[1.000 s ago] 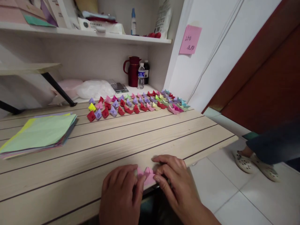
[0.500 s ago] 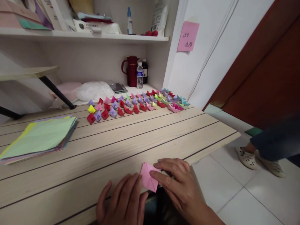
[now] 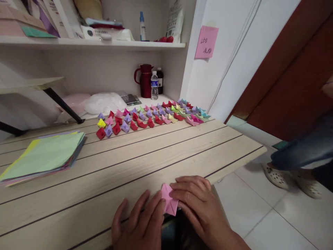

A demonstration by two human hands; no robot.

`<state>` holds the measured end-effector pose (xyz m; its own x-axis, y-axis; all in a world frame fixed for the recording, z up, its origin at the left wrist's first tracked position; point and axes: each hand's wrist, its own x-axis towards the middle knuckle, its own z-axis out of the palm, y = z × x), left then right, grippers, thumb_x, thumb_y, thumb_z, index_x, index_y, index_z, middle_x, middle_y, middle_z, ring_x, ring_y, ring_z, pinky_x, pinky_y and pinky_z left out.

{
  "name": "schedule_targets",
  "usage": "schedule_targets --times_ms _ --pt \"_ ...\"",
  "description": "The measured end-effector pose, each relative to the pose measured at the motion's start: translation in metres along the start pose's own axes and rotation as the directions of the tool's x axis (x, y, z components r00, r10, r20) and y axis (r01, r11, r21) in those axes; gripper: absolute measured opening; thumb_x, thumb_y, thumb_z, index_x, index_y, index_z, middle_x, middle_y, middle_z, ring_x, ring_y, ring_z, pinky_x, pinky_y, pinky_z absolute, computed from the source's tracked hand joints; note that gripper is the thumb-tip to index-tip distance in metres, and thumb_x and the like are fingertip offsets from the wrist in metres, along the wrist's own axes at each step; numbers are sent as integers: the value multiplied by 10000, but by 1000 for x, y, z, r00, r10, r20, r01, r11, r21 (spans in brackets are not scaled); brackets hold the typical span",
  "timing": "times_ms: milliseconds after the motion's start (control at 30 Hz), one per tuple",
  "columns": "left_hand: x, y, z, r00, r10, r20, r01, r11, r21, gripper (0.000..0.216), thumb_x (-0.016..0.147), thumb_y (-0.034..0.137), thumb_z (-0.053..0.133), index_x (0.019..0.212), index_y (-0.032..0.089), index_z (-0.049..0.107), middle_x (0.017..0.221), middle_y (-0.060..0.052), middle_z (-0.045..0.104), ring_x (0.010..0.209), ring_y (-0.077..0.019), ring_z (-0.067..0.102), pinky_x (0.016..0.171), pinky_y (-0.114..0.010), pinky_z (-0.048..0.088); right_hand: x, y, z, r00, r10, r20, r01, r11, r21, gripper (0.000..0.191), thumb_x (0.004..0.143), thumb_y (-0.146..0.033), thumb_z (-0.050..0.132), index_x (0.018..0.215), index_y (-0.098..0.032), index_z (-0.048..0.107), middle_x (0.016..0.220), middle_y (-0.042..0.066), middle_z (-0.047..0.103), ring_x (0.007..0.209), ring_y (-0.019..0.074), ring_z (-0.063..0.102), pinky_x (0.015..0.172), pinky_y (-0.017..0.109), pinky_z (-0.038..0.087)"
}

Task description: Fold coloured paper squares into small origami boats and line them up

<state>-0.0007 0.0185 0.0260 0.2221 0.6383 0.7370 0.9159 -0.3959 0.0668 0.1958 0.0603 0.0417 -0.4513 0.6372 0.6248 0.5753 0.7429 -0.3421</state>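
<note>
A small folded piece of pink paper (image 3: 169,201) lies at the front edge of the wooden table, between my two hands. My left hand (image 3: 142,220) presses its fingertips on the paper's left side, with the fingers stretched out and the thumb tucked low. My right hand (image 3: 199,205) pinches the right side, index finger and thumb on the paper. Creases run across the paper's face. Part of each side is hidden under my fingers. Farther back stand rows of small folded paper boats (image 3: 142,124) in red, purple, pink, yellow and green.
A stack of coloured paper sheets (image 3: 49,152) lies at the table's left. Behind the boats are a dark red jug (image 3: 146,81), a water bottle (image 3: 154,86) and a plastic bag (image 3: 104,103). A person's leg (image 3: 304,149) shows beyond the table's right edge.
My left hand has shifted right and now covers more of the pink paper's left side. The right fingers have drawn back slightly over the paper. The person at the right has moved a little.
</note>
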Motion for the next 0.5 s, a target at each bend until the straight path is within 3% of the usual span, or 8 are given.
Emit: schedule_targets --times_ms 233,367,500 --pt "-2 4 3 999 -49 -7 48 999 -21 300 917 201 497 1124 330 671 1094 99 749 989 -152 701 1184 -396 148 1 1 0 998 -54 -22 54 998 16 227 960 -134 527 1140 -219 636 1114 52 679 1096 223 561 909 404 361" --pt "1 6 2 997 -71 -16 70 997 -37 242 941 256 510 1099 332 676 1067 96 757 971 -159 707 1175 -414 165 0 0 1 998 -16 -55 18 999 40 242 951 -98 515 1102 -230 650 1011 49 639 969 209 569 823 386 360" --pt "6 6 0 996 -94 13 95 992 -87 199 943 282 519 1049 324 683 1047 89 766 973 -177 701 1158 -447 185 0 -2 0 999 33 -38 -29 995 100 118 943 -128 561 1014 -207 613 930 32 635 926 201 563 828 383 356"
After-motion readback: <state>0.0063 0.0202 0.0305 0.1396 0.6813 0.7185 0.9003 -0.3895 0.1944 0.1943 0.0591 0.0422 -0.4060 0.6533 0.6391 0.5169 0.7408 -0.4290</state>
